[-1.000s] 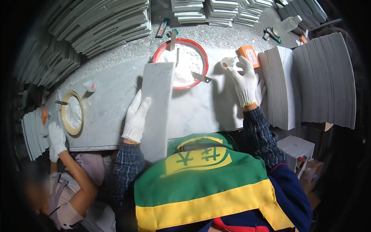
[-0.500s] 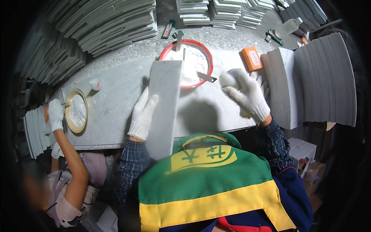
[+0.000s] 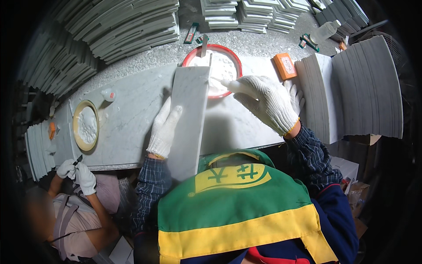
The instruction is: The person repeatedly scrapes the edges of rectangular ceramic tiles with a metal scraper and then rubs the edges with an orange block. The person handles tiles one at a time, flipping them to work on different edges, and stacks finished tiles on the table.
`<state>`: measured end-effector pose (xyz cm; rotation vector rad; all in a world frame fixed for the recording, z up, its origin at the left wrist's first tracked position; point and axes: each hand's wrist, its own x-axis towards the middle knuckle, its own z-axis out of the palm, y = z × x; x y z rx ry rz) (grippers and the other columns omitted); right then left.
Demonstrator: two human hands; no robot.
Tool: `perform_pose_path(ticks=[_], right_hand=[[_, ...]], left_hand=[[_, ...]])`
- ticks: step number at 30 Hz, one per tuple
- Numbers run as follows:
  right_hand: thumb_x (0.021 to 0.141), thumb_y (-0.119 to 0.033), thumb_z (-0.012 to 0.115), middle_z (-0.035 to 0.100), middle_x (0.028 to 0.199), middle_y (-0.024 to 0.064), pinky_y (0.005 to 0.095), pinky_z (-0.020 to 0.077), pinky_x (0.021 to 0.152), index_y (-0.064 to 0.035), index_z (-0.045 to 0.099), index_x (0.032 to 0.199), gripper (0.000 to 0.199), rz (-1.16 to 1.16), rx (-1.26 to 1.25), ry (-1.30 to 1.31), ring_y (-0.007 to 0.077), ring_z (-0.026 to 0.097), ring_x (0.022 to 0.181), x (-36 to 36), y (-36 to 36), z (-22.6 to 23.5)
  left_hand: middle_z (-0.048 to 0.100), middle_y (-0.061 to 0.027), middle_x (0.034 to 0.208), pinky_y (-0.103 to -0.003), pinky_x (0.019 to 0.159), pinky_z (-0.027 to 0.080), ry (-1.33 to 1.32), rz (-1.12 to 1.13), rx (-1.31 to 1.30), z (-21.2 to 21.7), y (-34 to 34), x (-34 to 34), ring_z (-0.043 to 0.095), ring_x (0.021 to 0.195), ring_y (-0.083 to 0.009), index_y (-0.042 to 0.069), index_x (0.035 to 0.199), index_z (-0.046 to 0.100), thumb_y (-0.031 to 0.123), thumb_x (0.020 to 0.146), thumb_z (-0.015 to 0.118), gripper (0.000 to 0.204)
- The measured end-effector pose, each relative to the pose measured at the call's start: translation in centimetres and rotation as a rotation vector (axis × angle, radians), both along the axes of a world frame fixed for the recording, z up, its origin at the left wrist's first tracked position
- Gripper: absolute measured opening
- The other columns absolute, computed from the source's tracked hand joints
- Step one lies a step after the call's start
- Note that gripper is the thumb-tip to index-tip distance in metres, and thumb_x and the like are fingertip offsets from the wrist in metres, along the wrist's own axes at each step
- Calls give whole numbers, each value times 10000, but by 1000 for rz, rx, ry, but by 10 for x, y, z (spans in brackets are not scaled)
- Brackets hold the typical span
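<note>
My left hand (image 3: 164, 127), in a white knitted glove, grips the left edge of a long pale marble slab (image 3: 189, 110), thumb on its face. The slab's far end reaches the red-rimmed bowl (image 3: 238, 61) of white paste. My right hand (image 3: 268, 99), also gloved, is closed around a small white squeeze bottle (image 3: 239, 86). Its narrow tip points left, over the bowl's near side. Fingers cover most of the bottle. A metal blade (image 3: 204, 46) rests against the bowl's far rim. Partly hidden behind my right hand is another white glove (image 3: 295, 97).
An orange box (image 3: 285, 66) sits by upright slabs (image 3: 365, 88) at right. More slabs (image 3: 132, 26) are stacked behind. Leftward are a yellowish bowl (image 3: 80, 140) of paste and a white bottle (image 3: 108, 94). A co-worker's gloved hands (image 3: 79, 174) hold something small and dark.
My right hand has turned and moved left, tipping the bottle so its tip points over the red-rimmed bowl. My left hand stays on the slab. The co-worker's hand has left the yellowish bowl.
</note>
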<state>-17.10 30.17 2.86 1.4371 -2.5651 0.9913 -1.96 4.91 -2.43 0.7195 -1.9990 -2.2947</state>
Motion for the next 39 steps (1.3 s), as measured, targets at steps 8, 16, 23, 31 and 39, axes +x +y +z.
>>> perform_pose_path(ticks=[8, 16, 23, 31, 39], right_hand=[[938, -101, 730, 701, 1029, 93, 400, 575, 782, -163, 725, 1321, 389, 19, -43, -22, 290, 719, 898, -1, -3, 3], [940, -81, 716, 693, 992, 89, 401, 565, 782, -159, 729, 1311, 379, 33, -16, -46, 294, 713, 881, -3, -5, 3], [936, -76, 718, 721, 981, 88, 394, 576, 776, -162, 732, 1301, 375, 39, -19, -74, 290, 722, 863, -4, -6, 6], [921, -95, 736, 731, 981, 72, 393, 573, 768, -177, 741, 1290, 378, 32, 11, -35, 281, 724, 859, -5, -8, 8], [913, -85, 736, 730, 967, 64, 395, 565, 768, -170, 753, 1270, 368, 29, 5, -24, 276, 717, 848, -5, -9, 7]], left_hand=[[629, -101, 1411, -285, 1060, 486, -17, -6, -36, 0, 0, -1, 597, 1230, -142, -15, 1554, 470, 161, 1113, 517, 477], [637, -90, 1399, -278, 1034, 501, -35, 10, -19, -2, 0, -1, 606, 1209, -134, -2, 1564, 464, 152, 1113, 527, 480], [636, -93, 1401, -281, 1030, 508, -39, 27, -7, -3, 0, -1, 610, 1205, -135, 6, 1573, 458, 154, 1113, 531, 488], [641, -93, 1386, -280, 1036, 503, -43, 26, -26, -5, 0, 0, 609, 1203, -134, 4, 1566, 466, 170, 1113, 536, 488], [635, -96, 1398, -280, 1047, 498, -33, 21, -5, -4, 0, -1, 605, 1214, -135, -1, 1563, 464, 158, 1113, 525, 482]])
